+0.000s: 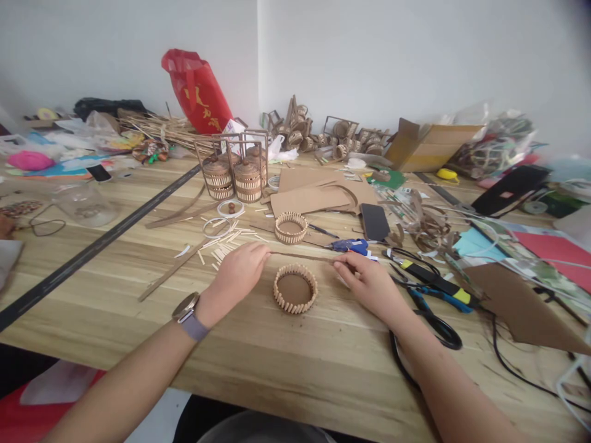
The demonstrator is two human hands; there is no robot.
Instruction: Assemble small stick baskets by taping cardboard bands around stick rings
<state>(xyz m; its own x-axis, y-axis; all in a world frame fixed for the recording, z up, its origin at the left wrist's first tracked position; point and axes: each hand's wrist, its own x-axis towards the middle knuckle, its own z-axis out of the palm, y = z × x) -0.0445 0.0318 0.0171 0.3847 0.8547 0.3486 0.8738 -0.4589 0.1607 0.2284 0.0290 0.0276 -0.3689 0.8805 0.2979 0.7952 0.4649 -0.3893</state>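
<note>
My left hand (240, 271) and my right hand (369, 283) each pinch one end of a thin brown cardboard strip (302, 255), stretched level between them just above the wooden table (300, 369). Below the strip sits a small round cardboard basket (295, 288) with a rim of short sticks. A second, similar basket (290, 227) lies just behind the strip. A watch is on my left wrist.
A blue glue gun (351, 246), scissors (429, 307) and a yellow-handled cutter (434, 280) lie right of my right hand. Loose short sticks (221, 243), cardboard sheets (314, 194), stacked round baskets in a frame (235, 172), a red bag (198, 92) and a long black rail (92, 252) crowd the table.
</note>
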